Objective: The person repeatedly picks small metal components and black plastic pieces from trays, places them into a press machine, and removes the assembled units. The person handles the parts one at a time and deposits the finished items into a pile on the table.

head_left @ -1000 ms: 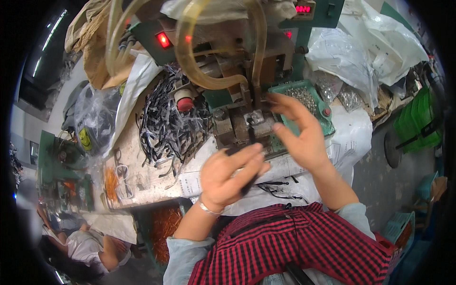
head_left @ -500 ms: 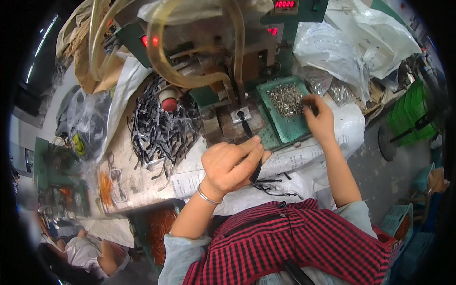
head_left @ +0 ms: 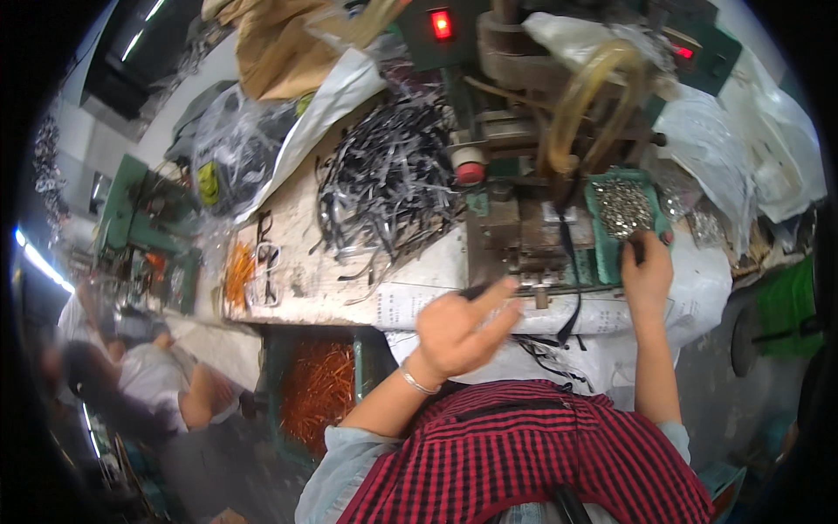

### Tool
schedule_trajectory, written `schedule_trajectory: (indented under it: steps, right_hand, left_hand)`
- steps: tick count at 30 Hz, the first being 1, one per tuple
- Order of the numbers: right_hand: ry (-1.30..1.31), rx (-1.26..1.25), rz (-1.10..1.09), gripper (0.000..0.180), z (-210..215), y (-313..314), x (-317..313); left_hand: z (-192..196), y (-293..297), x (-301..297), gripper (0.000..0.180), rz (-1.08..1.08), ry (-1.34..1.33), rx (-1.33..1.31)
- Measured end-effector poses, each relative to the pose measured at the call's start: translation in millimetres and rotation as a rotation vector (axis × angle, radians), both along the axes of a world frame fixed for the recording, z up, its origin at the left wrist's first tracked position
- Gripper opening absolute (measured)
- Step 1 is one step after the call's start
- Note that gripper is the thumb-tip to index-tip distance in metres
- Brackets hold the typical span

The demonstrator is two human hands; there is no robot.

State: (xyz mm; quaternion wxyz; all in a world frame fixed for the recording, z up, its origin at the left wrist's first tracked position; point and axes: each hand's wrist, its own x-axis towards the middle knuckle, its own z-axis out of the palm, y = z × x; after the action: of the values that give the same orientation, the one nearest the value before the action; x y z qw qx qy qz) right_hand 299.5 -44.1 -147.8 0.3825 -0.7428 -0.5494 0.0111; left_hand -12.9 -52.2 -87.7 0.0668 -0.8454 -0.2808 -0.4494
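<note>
My left hand (head_left: pixel 467 332) is over the bench's front edge, fingers stretched to the right and slightly blurred. A dark sliver shows behind its index finger; I cannot make out what it is. To its right a long black strip (head_left: pixel 572 275) hangs from the metal fixture (head_left: pixel 559 212) of a bench machine, apart from that hand. My right hand (head_left: pixel 648 275) is at the near end of a green tray (head_left: pixel 601 249) holding small shiny metal pieces (head_left: pixel 623 208). Its fingers are curled together around a dark spot, and what they pinch is too small to name.
A heap of black and clear strips (head_left: pixel 384 175) lies left of the machine's red button (head_left: pixel 469 173). Spectacle frames (head_left: pixel 266 262) and orange strips (head_left: pixel 237 275) lie farther left. Below stands a bin of orange-brown strips (head_left: pixel 319 393). Another person (head_left: pixel 166 380) sits at lower left.
My view has swung left. My left hand has drawn away from the black strip, which now dangles from the fixture. The right hand has shifted to the tray's near end, its fingers more closed.
</note>
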Motion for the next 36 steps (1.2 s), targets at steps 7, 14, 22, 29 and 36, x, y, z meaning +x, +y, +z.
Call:
schedule_trajectory:
  steps: [7,14,22,29,36]
  right_hand:
    - [-0.108,0.195,0.11,0.022,6.2,6.5,2.9]
    - [-0.161,0.219,0.112,0.017,6.4,5.2,-0.7]
    - [0.265,0.134,-0.061,0.016,-6.5,-40.2,23.7]
    - [0.39,0.209,0.349,0.015,72.4,-11.7,-37.2]
    - [0.742,0.334,0.416,0.034,76.9,35.9,-90.0]
  left_hand:
    - [2.0,66.4,-113.3,0.009,0.644,-0.099,-0.056]
    - [-63.1,135.1,-151.0,0.013,0.77,0.295,-0.146]
    - [-65.7,119.1,-145.8,0.008,0.615,-0.062,-0.212]
    - [-22.5,100.7,-98.0,0.012,0.124,-0.795,-0.618]
    - [-37.0,85.2,-59.4,0.01,0.111,-0.936,-0.78]
